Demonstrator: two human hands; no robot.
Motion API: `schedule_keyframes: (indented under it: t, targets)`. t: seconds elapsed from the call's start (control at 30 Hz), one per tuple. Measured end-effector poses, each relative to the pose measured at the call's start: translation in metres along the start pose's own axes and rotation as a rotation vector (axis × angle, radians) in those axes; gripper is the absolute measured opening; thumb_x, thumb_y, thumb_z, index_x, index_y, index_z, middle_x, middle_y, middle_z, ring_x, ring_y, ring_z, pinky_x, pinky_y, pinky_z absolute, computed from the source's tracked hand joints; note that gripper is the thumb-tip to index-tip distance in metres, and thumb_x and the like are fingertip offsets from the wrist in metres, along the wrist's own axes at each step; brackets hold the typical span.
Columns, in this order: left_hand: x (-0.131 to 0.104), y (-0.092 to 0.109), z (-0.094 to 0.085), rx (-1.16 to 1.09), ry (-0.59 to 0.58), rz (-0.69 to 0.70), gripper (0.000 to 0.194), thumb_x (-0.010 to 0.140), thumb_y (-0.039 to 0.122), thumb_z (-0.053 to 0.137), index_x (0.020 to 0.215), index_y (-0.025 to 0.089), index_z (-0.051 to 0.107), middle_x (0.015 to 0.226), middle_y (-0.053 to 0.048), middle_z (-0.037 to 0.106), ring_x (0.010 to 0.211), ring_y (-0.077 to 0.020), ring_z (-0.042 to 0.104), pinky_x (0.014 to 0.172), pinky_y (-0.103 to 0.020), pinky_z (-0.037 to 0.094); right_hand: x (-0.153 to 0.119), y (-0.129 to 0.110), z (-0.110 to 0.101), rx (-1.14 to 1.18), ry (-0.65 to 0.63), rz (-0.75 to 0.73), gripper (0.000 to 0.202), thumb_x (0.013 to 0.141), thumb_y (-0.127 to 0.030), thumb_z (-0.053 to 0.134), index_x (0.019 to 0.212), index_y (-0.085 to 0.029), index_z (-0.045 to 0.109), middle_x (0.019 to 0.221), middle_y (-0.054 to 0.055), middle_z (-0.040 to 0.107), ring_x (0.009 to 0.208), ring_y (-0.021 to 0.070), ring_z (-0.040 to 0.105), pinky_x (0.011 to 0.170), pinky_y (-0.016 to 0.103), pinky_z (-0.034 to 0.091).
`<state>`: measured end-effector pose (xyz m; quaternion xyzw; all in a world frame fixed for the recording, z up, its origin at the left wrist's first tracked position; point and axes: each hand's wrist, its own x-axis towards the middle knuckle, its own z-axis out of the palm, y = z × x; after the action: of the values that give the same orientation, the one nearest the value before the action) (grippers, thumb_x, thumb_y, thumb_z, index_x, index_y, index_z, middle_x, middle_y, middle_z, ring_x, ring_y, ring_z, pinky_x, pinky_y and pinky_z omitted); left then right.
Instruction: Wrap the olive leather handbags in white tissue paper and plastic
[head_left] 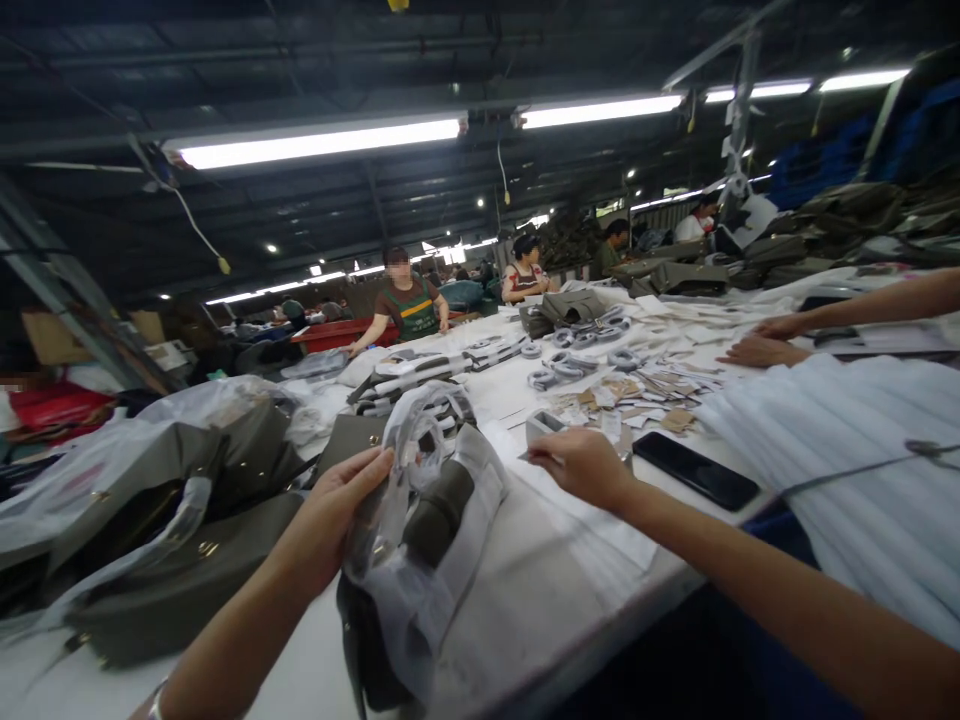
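My left hand (337,510) is closed on the edge of an olive-grey handbag (442,510), which stands tilted on the table in front of me. White foam sheet and clear plastic wrap parts of the bag and its looped handle (431,425). To the right of the bag, my right hand (581,465) is closed in a pinch above the white table. A small pale edge shows at its fingertips, too little to name. Just behind these fingers sits a grey tape dispenser (546,425), partly hidden by the hand.
More wrapped handbags (180,560) lie at left. A black phone (696,468), scattered paper tags (637,390) and a tied stack of white foam sheets (840,450) lie at right. A co-worker's hands (772,342) rest at far right. Another person (409,300) stands across the table.
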<state>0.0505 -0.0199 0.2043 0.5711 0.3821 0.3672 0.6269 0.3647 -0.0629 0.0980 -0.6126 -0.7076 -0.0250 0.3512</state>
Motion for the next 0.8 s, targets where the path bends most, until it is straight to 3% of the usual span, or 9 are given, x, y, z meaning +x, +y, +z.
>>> schedule_keyframes:
  t: [0.1, 0.2, 0.33, 0.5, 0.7, 0.8]
  targets:
    - [0.0, -0.002, -0.001, 0.007, -0.017, 0.032, 0.037, 0.075, 0.041, 0.08, 0.103, 0.019, 0.069, 0.082, -0.003, 0.075, 0.063, -0.0158, 0.07, 0.058, -0.022, 0.056, -0.029, -0.024, 0.038, 0.032, -0.142, -0.074, 0.013, 0.084, -0.036, 0.071, 0.09, -0.024, 0.073, 0.088, 0.004, 0.076, 0.082, 0.02, 0.068, 0.075, 0.028, 0.047]
    - [0.0, -0.003, -0.002, 0.018, -0.035, 0.066, 0.035, 0.077, 0.043, 0.079, 0.1, 0.018, 0.07, 0.081, -0.003, 0.074, 0.063, -0.015, 0.069, 0.059, -0.021, 0.055, -0.047, -0.02, 0.055, 0.077, -0.233, -0.057, 0.02, 0.082, -0.042, 0.073, 0.094, -0.026, 0.072, 0.085, 0.0, 0.075, 0.072, 0.0161, 0.067, 0.066, 0.024, 0.046]
    - [0.002, -0.005, -0.001, 0.047, -0.028, 0.074, 0.034, 0.075, 0.044, 0.079, 0.095, 0.019, 0.07, 0.078, -0.002, 0.074, 0.062, -0.0148, 0.069, 0.058, -0.021, 0.055, -0.053, 0.003, 0.052, 0.059, -0.262, 0.028, 0.02, 0.093, -0.034, 0.06, 0.103, -0.022, 0.071, 0.097, 0.006, 0.073, 0.084, 0.0199, 0.067, 0.078, 0.03, 0.047]
    - [0.008, -0.01, 0.002, 0.034, -0.039, 0.075, 0.034, 0.074, 0.043, 0.079, 0.095, 0.019, 0.07, 0.079, -0.002, 0.074, 0.066, -0.016, 0.071, 0.056, -0.02, 0.053, -0.059, 0.004, 0.058, 0.034, -0.415, 0.037, 0.031, 0.074, -0.033, 0.079, 0.103, -0.023, 0.072, 0.102, 0.006, 0.072, 0.097, 0.0246, 0.064, 0.079, 0.03, 0.046]
    - [0.008, -0.012, 0.002, 0.032, -0.077, 0.091, 0.033, 0.078, 0.042, 0.076, 0.1, 0.019, 0.07, 0.082, -0.003, 0.074, 0.073, -0.0185, 0.072, 0.065, -0.024, 0.057, -0.052, -0.003, 0.066, 0.04, -0.538, 0.103, 0.018, 0.069, -0.031, 0.081, 0.082, -0.021, 0.073, 0.076, 0.002, 0.071, 0.068, 0.0189, 0.062, 0.055, 0.025, 0.036]
    - [0.006, -0.011, 0.002, 0.031, -0.065, 0.1, 0.034, 0.077, 0.043, 0.076, 0.1, 0.019, 0.07, 0.081, -0.003, 0.074, 0.072, -0.0193, 0.072, 0.065, -0.025, 0.057, -0.05, -0.005, 0.062, 0.082, -0.553, 0.091, 0.011, 0.071, -0.028, 0.078, 0.08, -0.023, 0.075, 0.074, -0.001, 0.072, 0.066, 0.0173, 0.063, 0.056, 0.024, 0.036]
